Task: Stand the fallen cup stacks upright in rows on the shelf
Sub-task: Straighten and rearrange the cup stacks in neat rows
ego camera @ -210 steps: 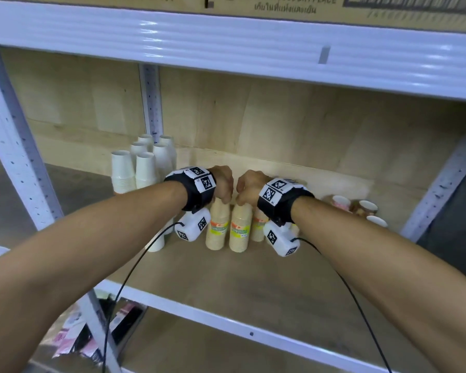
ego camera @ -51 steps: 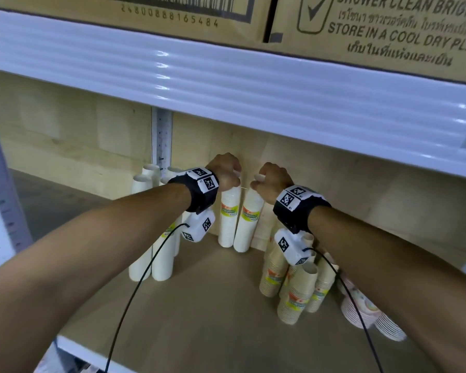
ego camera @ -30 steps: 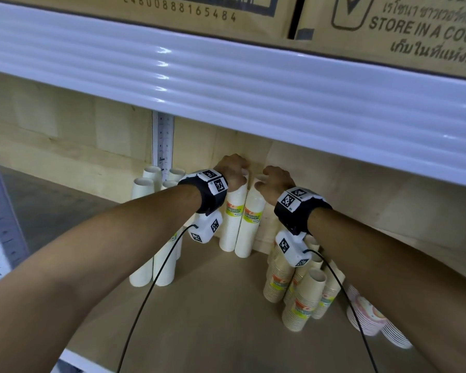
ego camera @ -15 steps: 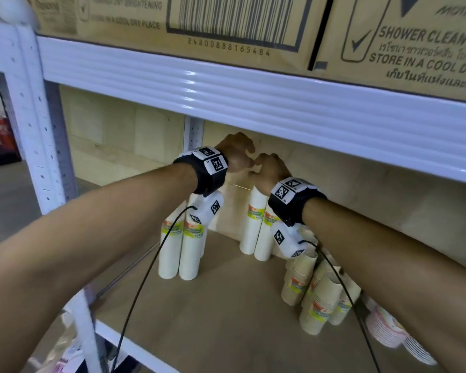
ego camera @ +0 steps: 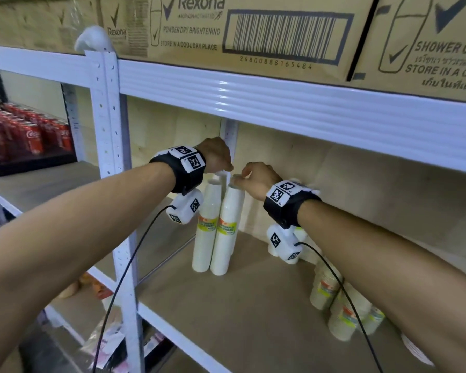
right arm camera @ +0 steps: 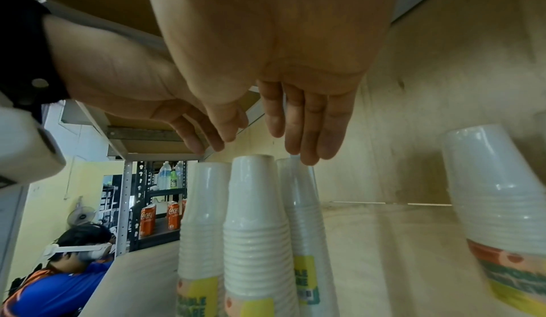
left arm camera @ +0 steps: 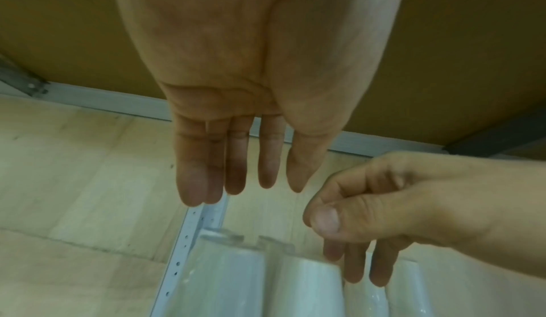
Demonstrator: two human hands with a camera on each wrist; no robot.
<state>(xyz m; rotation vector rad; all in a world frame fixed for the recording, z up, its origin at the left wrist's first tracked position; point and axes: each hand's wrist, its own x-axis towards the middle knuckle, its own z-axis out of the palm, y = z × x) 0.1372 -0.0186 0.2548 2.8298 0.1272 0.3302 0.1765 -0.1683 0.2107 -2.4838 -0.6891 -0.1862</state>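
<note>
Two tall white cup stacks [ego camera: 207,227] [ego camera: 228,227], wrapped in clear film with yellow labels, stand upright side by side at the left rear of the wooden shelf [ego camera: 253,305]. My left hand [ego camera: 226,166] hovers just above their tops with straight fingers [left arm camera: 242,182] and holds nothing. My right hand [ego camera: 237,180] is beside it, its fingertips [right arm camera: 307,158] at the top of a stack [right arm camera: 304,205]. Two more stack tops [right arm camera: 203,217] [right arm camera: 257,217] stand below the hands. Another white stack [ego camera: 299,235] is partly hidden behind my right wrist.
Short beige cup stacks [ego camera: 345,316] cluster at the right. Cups [ego camera: 414,348] lie flat at the far right. A white beam [ego camera: 280,103] with cardboard boxes [ego camera: 253,30] runs low overhead. A white post [ego camera: 113,157] stands left, red cans [ego camera: 24,133] beyond.
Both hands have moved left, from the pair of stacks against the back wall to over the left pair. The view has swung left, showing the post and the cans.
</note>
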